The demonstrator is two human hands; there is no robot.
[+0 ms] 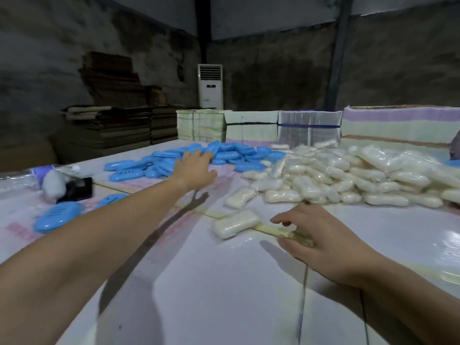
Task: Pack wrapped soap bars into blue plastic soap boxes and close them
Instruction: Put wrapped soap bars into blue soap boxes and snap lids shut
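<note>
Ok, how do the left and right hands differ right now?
The left hand is stretched far out, at the edge of the blue soap boxes pile; the right hand stays near, beside a single wrapped soap bar. The left hand's fingers are spread; the right hand's fingers hang loosely curled over the table. The left hand looks motion-blurred, the right sharper. Both hold nothing.

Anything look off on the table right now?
Nothing damaged or spilled. One wrapped soap bar lies alone, apart from the soap heap, just left of the right hand. Two closed blue boxes sit apart from the box pile that the left hand reaches toward.
</note>
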